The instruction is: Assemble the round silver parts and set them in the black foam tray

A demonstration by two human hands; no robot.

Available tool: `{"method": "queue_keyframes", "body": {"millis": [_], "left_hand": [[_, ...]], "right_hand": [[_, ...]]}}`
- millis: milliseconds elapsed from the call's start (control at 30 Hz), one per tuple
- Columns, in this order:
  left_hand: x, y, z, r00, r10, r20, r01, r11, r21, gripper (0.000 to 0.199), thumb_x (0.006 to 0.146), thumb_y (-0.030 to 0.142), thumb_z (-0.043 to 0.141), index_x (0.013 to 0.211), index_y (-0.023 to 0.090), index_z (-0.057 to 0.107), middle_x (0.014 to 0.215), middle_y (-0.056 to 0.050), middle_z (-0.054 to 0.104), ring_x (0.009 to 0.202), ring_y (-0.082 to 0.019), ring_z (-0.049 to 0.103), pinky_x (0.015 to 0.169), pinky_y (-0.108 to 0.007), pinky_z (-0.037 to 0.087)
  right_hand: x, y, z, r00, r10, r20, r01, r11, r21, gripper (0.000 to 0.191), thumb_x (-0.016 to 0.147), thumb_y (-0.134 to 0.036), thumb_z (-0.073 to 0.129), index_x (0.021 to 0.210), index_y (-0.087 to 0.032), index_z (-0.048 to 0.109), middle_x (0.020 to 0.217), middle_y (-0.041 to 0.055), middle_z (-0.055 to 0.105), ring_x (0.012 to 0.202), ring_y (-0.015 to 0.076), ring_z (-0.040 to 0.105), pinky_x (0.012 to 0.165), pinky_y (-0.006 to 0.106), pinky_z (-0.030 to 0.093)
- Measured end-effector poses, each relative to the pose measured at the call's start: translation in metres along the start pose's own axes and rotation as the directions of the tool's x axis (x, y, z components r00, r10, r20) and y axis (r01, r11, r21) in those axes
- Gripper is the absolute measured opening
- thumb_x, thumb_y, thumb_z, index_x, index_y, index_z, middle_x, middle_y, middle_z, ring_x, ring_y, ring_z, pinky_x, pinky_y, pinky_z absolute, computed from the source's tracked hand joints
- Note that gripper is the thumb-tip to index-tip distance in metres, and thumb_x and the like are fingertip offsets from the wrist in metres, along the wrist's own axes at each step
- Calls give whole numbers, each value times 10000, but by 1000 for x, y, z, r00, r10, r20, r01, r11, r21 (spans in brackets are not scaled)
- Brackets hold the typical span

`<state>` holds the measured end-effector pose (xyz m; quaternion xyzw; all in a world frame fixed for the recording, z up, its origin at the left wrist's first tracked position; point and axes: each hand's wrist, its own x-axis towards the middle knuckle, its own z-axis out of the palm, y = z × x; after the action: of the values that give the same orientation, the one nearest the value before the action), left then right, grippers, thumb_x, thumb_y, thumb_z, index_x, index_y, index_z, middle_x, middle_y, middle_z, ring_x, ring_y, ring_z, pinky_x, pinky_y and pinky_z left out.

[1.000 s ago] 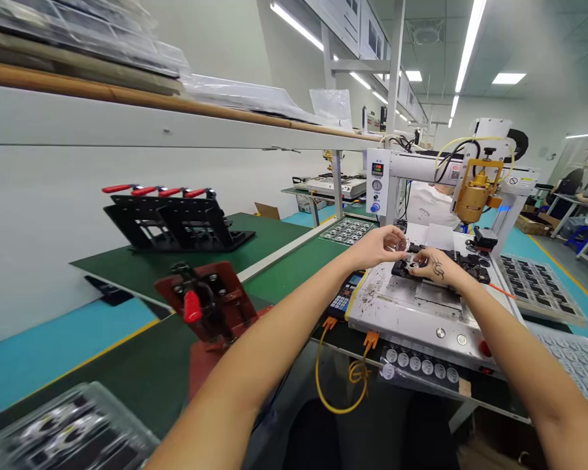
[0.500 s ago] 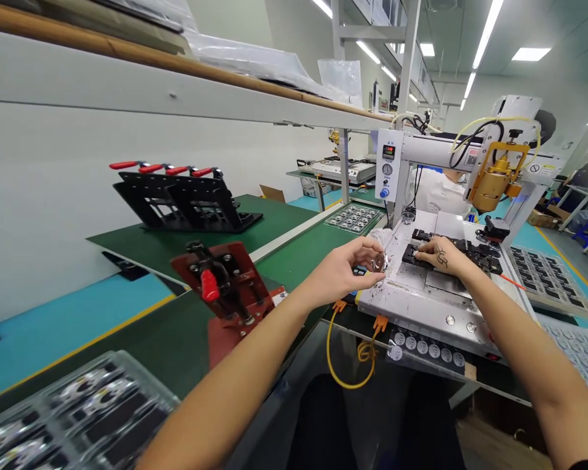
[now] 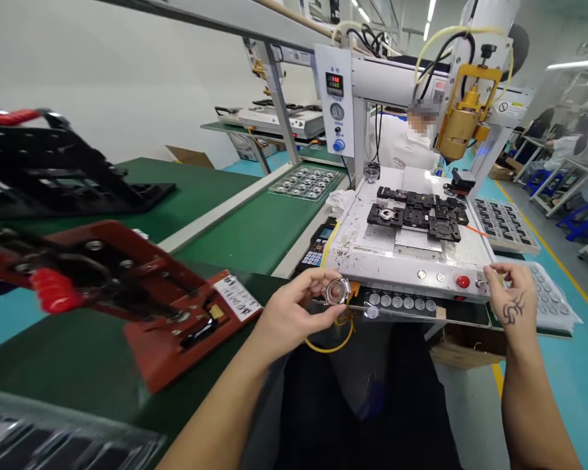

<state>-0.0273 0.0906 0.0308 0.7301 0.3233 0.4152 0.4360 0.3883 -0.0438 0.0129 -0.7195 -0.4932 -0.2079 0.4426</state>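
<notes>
My left hand (image 3: 294, 312) pinches a round, shiny metal watch case (image 3: 336, 292) between thumb and fingers, in front of the machine's left front corner. My right hand (image 3: 512, 300) is at the right front corner of the white dispensing machine (image 3: 382, 262), fingertips beside a silver button (image 3: 480, 279). Its fingers are bent and apart, with nothing visible in them. On the machine bed lies a black fixture (image 3: 416, 210) of several blocks. A round metal part (image 3: 387, 214) sits in its left block. A gold dispensing head (image 3: 458, 127) hangs above the bed's right side.
A red toggle-clamp press (image 3: 151, 352) stands on the green bench at left, near a black clamp rack (image 3: 53, 163). Trays of parts (image 3: 306, 182) lie behind and right (image 3: 504, 225). A red stop button (image 3: 463, 281) is on the machine's front. A person (image 3: 402, 140) sits behind it.
My right hand has left the black fixture and moved to the machine's front right corner. My left hand has drawn the watch case back toward me. The view has turned right and down.
</notes>
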Motion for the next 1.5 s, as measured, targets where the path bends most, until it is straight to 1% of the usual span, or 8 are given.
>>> {"method": "queue_keyframes", "body": {"millis": [167,267,333,500,633,800,1233,1500], "left_hand": [[-9,-25,29,985,-62,163,64,998,-7,438,780,355,853,1161,212,691,1027,-56,781,922,-221,751,886,-354,622],[-12,-41,46,945,-82,317,74,997,37,421,790,339,849,1163,220,693,1136,-62,784,986,-220,728,917,-347,584],[-15,-54,53,907,-99,409,84,995,55,406,787,321,848,1146,228,684,1283,-73,766,1047,-222,711,954,-350,560],[-21,-86,59,878,-194,438,179,981,76,344,792,313,819,1070,208,647,1466,-110,690,868,-160,657,833,-317,541],[-23,-99,60,870,-243,430,242,969,57,362,774,333,822,1062,203,644,1343,-105,742,799,-146,624,782,-305,539],[-22,-105,63,856,-262,446,265,962,57,368,758,334,835,1046,202,648,1392,-114,724,744,-126,590,710,-285,532],[-14,-107,63,840,-227,493,270,963,-16,329,751,307,828,997,185,646,1391,-133,729,732,-111,592,684,-267,515],[-22,-90,70,889,-224,400,245,970,-2,363,773,315,843,1072,200,674,1396,-102,722,728,-111,580,690,-274,504]], "right_hand": [[-39,31,5,995,80,-68,-85,993,-77,467,927,-662,712,928,-201,639,937,85,634,944,287,559,953,487,456],[-59,0,19,996,59,-69,-60,998,-12,368,970,-570,711,970,-210,636,939,86,632,935,283,588,941,483,488],[-78,-33,32,994,-23,107,7,989,146,213,1039,-432,649,990,-225,653,946,92,665,905,266,629,876,447,533],[-122,-100,90,773,-392,498,157,880,449,281,1108,-232,473,1231,-254,725,1073,116,729,998,265,702,913,423,598],[-135,-107,133,747,-407,526,212,895,392,298,1105,-286,501,1274,-219,739,1077,145,707,1006,304,673,906,454,586],[-147,-90,151,725,-452,519,288,884,368,337,1120,-264,468,1259,-191,765,1069,173,727,958,307,644,856,460,543],[-182,-73,141,700,-533,475,228,797,559,303,1105,-270,513,1035,-267,807,1047,101,807,891,241,712,728,394,551],[-152,-85,73,853,-159,498,-133,855,501,224,1123,-354,490,1084,-225,668,904,82,731,828,220,726,749,376,615]]}}
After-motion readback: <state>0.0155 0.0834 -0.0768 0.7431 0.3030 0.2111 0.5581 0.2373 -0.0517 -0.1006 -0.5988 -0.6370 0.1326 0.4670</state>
